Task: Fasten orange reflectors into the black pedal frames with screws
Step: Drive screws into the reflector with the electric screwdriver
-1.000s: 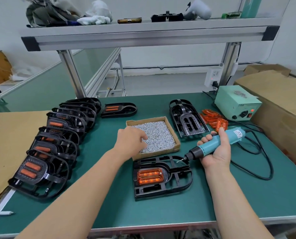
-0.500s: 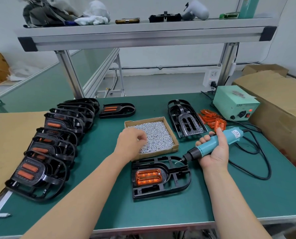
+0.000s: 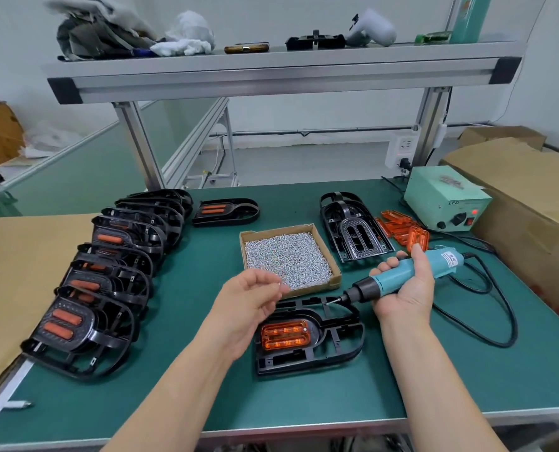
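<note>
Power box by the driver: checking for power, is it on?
On, apparently: a red lamp glows on the green power box front.

L hand (image 3: pixel 248 301) left screw box (image 3: pixel 335 276), now palm-up over pedal frame (image 3: pixel 336 349), pinching screw (image 3: pixel 278 283)

Green power box (image 3: pixel 447 203) beside cardboard carton (image 3: pixel 529 203)

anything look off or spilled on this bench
Nothing spilled: the screws sit inside their cardboard box. One oddity: a single pedal frame with its reflector lies alone at the far side, apart from the overlapping row of frames on the left. The right hand grips the screwdriver.
</note>
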Demonstrator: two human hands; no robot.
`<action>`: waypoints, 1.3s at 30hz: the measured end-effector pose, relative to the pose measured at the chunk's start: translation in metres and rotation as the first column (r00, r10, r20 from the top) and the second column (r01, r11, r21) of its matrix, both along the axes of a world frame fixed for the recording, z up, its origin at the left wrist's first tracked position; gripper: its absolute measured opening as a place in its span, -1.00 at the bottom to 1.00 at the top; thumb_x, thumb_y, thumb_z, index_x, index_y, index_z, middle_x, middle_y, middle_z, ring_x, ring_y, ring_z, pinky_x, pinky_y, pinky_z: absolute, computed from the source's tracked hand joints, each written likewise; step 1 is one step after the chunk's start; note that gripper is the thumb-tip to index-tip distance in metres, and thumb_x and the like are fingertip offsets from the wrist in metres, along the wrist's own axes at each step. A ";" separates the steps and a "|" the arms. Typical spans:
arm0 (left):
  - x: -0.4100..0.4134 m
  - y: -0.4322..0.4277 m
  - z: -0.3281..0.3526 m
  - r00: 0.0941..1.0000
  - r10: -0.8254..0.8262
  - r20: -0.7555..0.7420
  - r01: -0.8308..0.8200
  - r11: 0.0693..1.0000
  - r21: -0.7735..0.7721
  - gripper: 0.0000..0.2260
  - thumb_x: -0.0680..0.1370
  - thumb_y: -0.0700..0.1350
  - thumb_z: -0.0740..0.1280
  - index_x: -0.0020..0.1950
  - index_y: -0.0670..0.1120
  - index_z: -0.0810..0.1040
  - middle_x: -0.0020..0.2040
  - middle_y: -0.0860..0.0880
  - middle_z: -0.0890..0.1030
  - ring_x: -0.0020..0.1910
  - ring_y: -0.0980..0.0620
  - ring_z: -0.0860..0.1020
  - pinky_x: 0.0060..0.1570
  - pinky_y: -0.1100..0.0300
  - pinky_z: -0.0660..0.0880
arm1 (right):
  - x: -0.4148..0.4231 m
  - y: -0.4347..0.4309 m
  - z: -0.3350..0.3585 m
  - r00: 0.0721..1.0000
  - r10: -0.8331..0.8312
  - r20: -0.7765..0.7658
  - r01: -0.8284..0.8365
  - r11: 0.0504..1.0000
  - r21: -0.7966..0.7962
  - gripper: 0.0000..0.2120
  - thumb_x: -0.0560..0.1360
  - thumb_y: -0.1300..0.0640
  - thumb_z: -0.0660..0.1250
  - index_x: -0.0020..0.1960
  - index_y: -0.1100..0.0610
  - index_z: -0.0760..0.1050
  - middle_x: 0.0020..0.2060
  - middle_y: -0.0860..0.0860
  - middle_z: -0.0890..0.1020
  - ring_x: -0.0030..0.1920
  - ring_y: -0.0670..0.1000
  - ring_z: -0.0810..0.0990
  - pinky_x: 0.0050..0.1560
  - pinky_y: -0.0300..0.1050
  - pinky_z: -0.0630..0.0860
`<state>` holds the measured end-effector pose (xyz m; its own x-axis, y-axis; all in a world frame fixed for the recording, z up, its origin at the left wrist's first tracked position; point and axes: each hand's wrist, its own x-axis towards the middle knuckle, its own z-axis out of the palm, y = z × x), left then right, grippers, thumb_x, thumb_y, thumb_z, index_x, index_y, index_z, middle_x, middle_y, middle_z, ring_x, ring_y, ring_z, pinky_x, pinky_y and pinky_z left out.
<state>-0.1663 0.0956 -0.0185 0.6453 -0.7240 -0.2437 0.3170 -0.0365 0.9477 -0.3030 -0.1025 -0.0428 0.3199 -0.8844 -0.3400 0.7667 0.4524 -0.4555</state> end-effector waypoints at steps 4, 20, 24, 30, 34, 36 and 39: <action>-0.017 0.007 -0.003 0.978 -0.023 -0.209 0.000 0.994 -0.109 -0.86 0.51 -0.41 0.32 -0.09 -0.20 0.58 -0.24 -0.10 0.59 -0.28 0.07 0.54 -0.25 0.27 0.53 | 0.006 0.015 0.023 1.000 -0.016 0.018 0.016 1.000 -0.014 -0.77 0.51 -0.03 0.46 -0.18 0.03 0.45 -0.34 -0.08 0.48 -0.37 -0.11 0.44 -0.26 -0.24 0.40; -0.046 0.011 0.007 0.821 -0.111 -0.560 -0.037 0.968 -0.247 -0.85 0.33 -0.43 0.36 -0.27 -0.23 0.67 -0.22 -0.21 0.63 -0.33 -0.01 0.60 -0.35 0.21 0.58 | 0.011 0.056 0.063 0.996 -0.083 -0.039 0.072 0.971 -0.230 -0.70 0.50 0.02 0.48 0.11 0.08 0.43 -0.24 -0.09 0.56 -0.35 -0.13 0.54 -0.23 -0.25 0.50; -0.047 0.011 0.008 0.821 -0.104 -0.562 -0.042 0.970 -0.240 -0.85 0.32 -0.43 0.37 -0.28 -0.23 0.68 -0.22 -0.21 0.63 -0.33 -0.01 0.61 -0.34 0.21 0.58 | 0.010 0.057 0.064 0.995 -0.092 -0.047 0.078 0.967 -0.242 -0.68 0.51 0.03 0.48 0.12 0.09 0.42 -0.25 -0.11 0.58 -0.35 -0.13 0.54 -0.26 -0.26 0.51; -0.049 0.010 0.009 0.825 -0.093 -0.557 -0.049 0.971 -0.234 -0.86 0.30 -0.43 0.37 -0.29 -0.24 0.67 -0.22 -0.22 0.63 -0.34 -0.01 0.60 -0.35 0.21 0.58 | 0.008 0.058 0.064 0.995 -0.095 -0.043 0.082 0.967 -0.243 -0.67 0.51 0.03 0.48 0.14 0.10 0.41 -0.24 -0.09 0.56 -0.33 -0.12 0.53 -0.24 -0.25 0.51; -0.049 0.010 0.008 0.828 -0.077 -0.556 -0.060 0.973 -0.224 -0.87 0.31 -0.43 0.37 -0.28 -0.25 0.67 -0.22 -0.23 0.63 -0.35 -0.02 0.60 -0.36 0.21 0.58 | 0.008 0.059 0.063 0.994 -0.103 -0.045 0.089 0.965 -0.246 -0.74 0.51 0.05 0.47 0.07 0.08 0.43 -0.26 -0.11 0.57 -0.35 -0.13 0.52 -0.26 -0.25 0.51; -0.049 0.010 0.007 0.825 -0.073 -0.561 -0.065 0.973 -0.222 -0.87 0.33 -0.43 0.36 -0.27 -0.26 0.66 -0.22 -0.24 0.63 -0.35 -0.03 0.60 -0.36 0.21 0.58 | 0.008 0.059 0.063 0.993 -0.108 -0.048 0.094 0.965 -0.243 -0.72 0.51 0.04 0.48 0.09 0.08 0.44 -0.25 -0.10 0.57 -0.34 -0.13 0.53 -0.25 -0.25 0.51; -0.049 0.009 0.006 0.823 -0.067 -0.564 -0.071 0.973 -0.218 -0.87 0.34 -0.44 0.36 -0.25 -0.26 0.65 -0.21 -0.24 0.62 -0.35 -0.03 0.60 -0.36 0.21 0.58 | 0.008 0.058 0.063 0.993 -0.106 -0.049 0.092 0.968 -0.232 -0.67 0.50 0.03 0.49 0.14 0.10 0.43 -0.23 -0.08 0.57 -0.34 -0.12 0.54 -0.21 -0.24 0.52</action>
<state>-0.2155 0.1043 -0.0130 0.4445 -0.8014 -0.4002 0.7979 0.1512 0.5835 -0.2951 -0.0446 0.0205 0.2123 -0.9670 -0.1406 0.7703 0.2542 -0.5849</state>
